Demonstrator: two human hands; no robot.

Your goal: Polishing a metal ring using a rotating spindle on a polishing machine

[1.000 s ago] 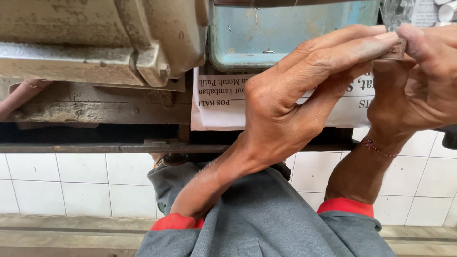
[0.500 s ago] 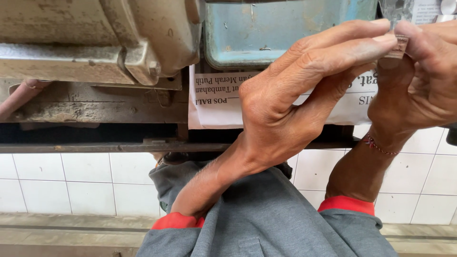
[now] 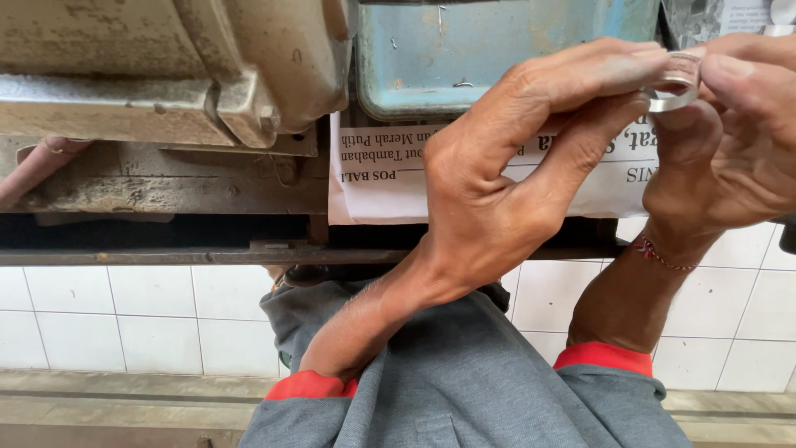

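Ring, a small silvery metal band, is sitting up in the top right of the view, pinched between both hands and held in the air in front of the old machinery rather than resting on anything. Left hand is reaching across with the thumb and first fingers closed together on the near side of the band, and the right hand is clamped on the far side with its thumb over the top edge. Looks to me like they're holding it by the rim so the flat outer face stays turned toward the eyes, probably to get a good look at the surface, but that's my read only. Both wrists are lifted well clear of the lap, so the band is staying near eye level.

Right wrist is wearing a thin red bracelet, and grey sleeves with red cuffs are showing at the bottom.

As for containers, the only box-like thing is the worn blue metal housing straight ahead. I can't tell if it's a tray, a drawer or just a cover, and nothing is showing inside it from this angle. Next to it a beige cast machine body is taking up the top left, all chipped and grimy. A folded sheet of newspaper is lying tucked under the blue part on the rusty bench ledge, maybe as a liner. White tiled wall is running below
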